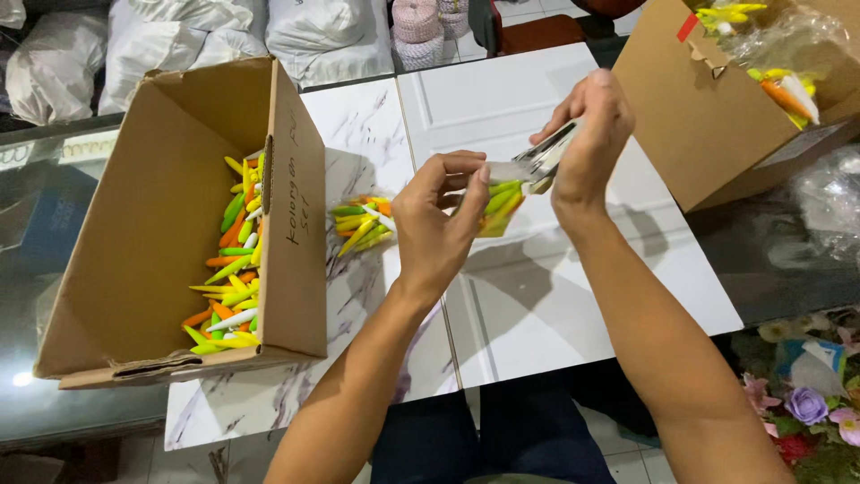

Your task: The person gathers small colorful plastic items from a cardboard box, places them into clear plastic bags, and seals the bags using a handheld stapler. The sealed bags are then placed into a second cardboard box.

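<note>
My left hand [439, 220] pinches the top of a small clear plastic bag [498, 199] filled with green, yellow and orange pointed pieces, held above the white tabletop [537, 296]. My right hand [591, 134] grips a metal stapler [548, 154] whose jaws sit at the bag's folded top edge. A second filled clear bag [360, 221] lies on the marble-patterned surface just left of my left hand.
An open cardboard box [152, 224] at the left holds several loose coloured pieces [231, 269]. Another cardboard box [717, 108] with filled bags stands at the upper right. White sacks line the back; artificial flowers [811, 403] sit at the lower right.
</note>
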